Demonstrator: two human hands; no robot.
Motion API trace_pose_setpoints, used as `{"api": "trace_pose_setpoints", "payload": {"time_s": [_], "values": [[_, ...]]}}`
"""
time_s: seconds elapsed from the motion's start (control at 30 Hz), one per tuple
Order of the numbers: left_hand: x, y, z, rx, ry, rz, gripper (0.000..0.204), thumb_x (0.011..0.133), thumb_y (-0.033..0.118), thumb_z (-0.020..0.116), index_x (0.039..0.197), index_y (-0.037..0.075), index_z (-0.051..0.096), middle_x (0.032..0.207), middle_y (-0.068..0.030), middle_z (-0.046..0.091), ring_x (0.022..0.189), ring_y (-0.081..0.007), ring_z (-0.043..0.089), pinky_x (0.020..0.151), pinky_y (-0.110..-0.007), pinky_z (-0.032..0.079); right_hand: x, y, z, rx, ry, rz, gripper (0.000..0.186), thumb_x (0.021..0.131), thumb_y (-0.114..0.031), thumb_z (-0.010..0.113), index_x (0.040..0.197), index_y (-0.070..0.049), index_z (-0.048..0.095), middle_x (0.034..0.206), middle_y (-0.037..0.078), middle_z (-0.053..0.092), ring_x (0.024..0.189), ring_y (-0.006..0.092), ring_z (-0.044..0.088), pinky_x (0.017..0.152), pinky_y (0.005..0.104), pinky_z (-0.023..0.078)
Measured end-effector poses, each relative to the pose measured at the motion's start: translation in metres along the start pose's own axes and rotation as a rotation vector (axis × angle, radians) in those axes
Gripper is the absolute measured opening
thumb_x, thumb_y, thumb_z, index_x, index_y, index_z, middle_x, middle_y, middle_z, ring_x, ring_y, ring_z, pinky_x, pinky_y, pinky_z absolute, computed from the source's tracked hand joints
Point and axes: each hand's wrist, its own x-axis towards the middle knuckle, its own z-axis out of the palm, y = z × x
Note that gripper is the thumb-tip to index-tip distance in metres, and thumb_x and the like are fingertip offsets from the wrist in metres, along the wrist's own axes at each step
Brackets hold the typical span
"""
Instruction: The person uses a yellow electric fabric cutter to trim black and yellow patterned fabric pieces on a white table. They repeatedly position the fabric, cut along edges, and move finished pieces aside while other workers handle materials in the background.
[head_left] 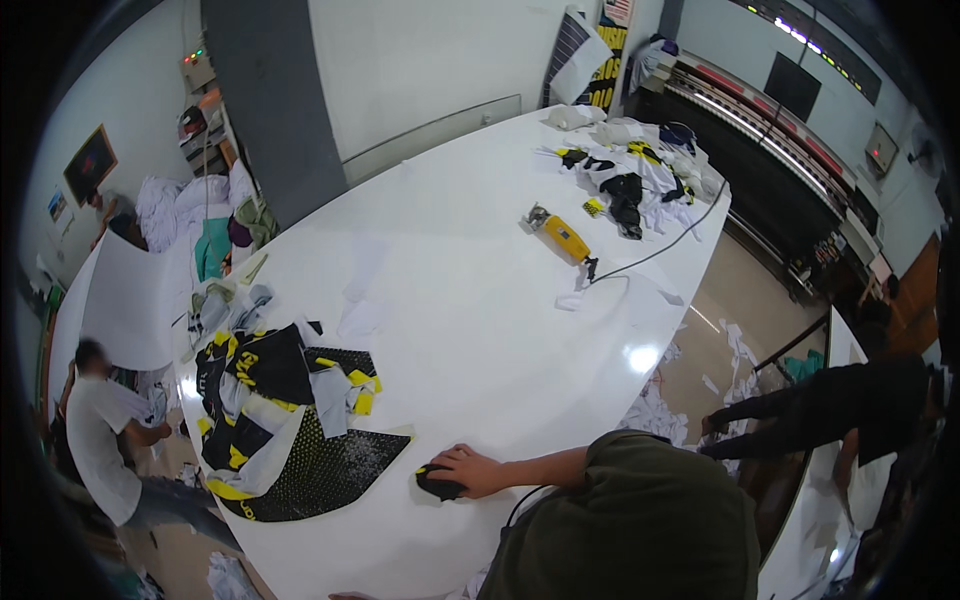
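Right hand [472,470] closes over small black handheld tool [437,484] on white table [480,300], beside black-and-yellow printed fabric pieces [290,420]; left hand unseen.

One view only — a wide fisheye camera worn on the person's head, looking down and forward over a large white glossy counter [480,300]. The counter fills the middle of the frame, its far end toward the top, and straight edges bow near the dark round rim. Closest to the lens, at the lower edge, is the person's olive-green sleeved shoulder [640,520]. The room's white wall [420,60] sits far off at the top — small and curved.
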Motion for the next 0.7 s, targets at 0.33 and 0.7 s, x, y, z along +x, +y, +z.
{"api": "trace_pose_setpoints", "payload": {"time_s": [0.33, 0.7], "values": [[-0.031, 0.000, 0.014, 0.201, 0.163, 0.195, 0.045, 0.100, 0.045, 0.055, 0.096, 0.001, 0.063, 0.088, -0.0152, 0.064, 0.075, -0.0309, 0.061, 0.059, -0.045, 0.045, -0.076, 0.068, -0.033, -0.033, 0.189, 0.118, 0.086, 0.076, -0.029, 0.083, 0.149, -0.016, 0.041, 0.144, 0.016, 0.047, 0.139, 0.0333, 0.042, 0.115, 0.0518, 0.027], [0.017, 0.120, -0.110, -1.500, -0.656, -0.510, 0.033, 0.106, 0.015, 0.055, 0.131, -0.006, 0.053, 0.125, -0.0165, 0.057, 0.113, -0.0318, 0.060, 0.097, -0.045, 0.050, -0.072, 0.075, -0.041, 0.010, 0.231, 0.131, 0.087, 0.072, -0.032, 0.084, 0.146, -0.014, 0.045, 0.142, 0.016, 0.049, 0.135, 0.0342, 0.044, 0.112, 0.0548, 0.029]]}}
